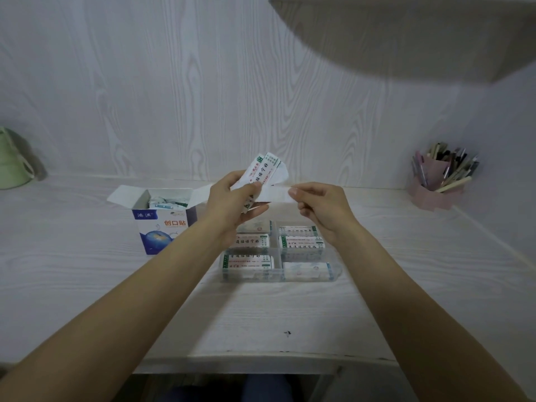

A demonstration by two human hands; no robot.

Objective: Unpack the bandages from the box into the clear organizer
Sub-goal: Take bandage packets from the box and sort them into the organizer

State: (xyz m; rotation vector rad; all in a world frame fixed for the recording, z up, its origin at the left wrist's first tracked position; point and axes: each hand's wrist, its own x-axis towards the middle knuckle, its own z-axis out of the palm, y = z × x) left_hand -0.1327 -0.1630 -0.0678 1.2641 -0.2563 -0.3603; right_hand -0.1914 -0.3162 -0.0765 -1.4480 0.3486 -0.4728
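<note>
My left hand [232, 201] grips a small stack of wrapped bandages [262, 171], raised above the desk and fanned upward. My right hand [319, 207] pinches the end of one white bandage strip [277, 194] that lies sideways between the two hands. Below them sits the clear organizer [278, 274], its compartments holding several bandages with green-edged wrappers. The open blue and white bandage box [162, 224] stands to the left of the organizer, flaps up, with more bandages inside.
A pink holder full of pens [435, 190] stands at the back right. A pale green object [13, 163] sits at the far left edge. A shelf [420, 30] overhangs the upper right. The desk's front edge [261, 358] is close to me.
</note>
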